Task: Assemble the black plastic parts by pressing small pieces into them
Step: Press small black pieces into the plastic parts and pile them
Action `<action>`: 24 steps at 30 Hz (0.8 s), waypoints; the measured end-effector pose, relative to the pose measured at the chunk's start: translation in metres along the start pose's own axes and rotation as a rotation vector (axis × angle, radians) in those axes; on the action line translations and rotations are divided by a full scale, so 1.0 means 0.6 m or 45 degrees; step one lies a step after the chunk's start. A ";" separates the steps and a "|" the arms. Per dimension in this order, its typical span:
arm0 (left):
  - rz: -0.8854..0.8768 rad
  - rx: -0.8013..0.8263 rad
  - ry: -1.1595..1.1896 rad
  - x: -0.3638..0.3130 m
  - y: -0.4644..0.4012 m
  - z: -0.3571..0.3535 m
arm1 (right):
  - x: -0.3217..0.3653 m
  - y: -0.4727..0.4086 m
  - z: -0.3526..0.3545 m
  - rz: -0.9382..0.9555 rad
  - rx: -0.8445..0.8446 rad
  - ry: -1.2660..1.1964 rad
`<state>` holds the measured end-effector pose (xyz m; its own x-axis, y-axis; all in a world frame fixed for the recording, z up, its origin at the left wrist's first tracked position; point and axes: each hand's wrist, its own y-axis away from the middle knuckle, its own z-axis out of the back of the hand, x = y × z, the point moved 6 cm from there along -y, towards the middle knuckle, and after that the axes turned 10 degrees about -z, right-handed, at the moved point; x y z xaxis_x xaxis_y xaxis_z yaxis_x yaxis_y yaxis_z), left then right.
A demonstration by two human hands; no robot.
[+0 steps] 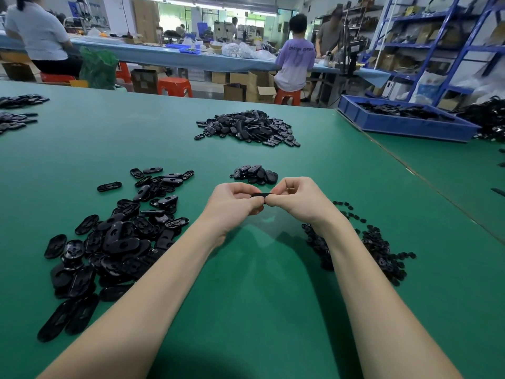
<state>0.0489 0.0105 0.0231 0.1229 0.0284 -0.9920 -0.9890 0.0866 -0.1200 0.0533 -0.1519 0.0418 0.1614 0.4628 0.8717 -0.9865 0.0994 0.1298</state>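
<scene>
Both hands (262, 199) around black part (259, 195)

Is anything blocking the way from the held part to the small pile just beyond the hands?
Nothing visible does. Both hands, left and right, grip the part above the mat; only bare mat separates them from the small pile.

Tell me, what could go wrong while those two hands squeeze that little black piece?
The flat black plastic part is pinched in the air between the left hand and right hand, so it might slip and drop onto the green table mat. It could then get lost in the pile of black oval shells or the heap of small black pieces, since everything looks alike.
</scene>
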 end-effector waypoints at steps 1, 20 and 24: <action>0.004 -0.017 0.003 0.003 0.001 -0.001 | 0.001 -0.001 -0.002 0.005 -0.011 0.011; -0.535 -0.116 -0.733 -0.026 -0.049 -0.002 | -0.028 -0.003 0.037 -0.183 0.056 -0.338; -0.503 -0.220 -1.054 -0.032 -0.107 -0.020 | -0.033 -0.004 0.034 -0.188 0.084 -0.344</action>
<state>0.1092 -0.0079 0.0495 0.4071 0.7352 -0.5421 -0.8533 0.0943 -0.5129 0.0516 -0.1791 0.0339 0.2992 0.1956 0.9339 -0.9539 0.0867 0.2874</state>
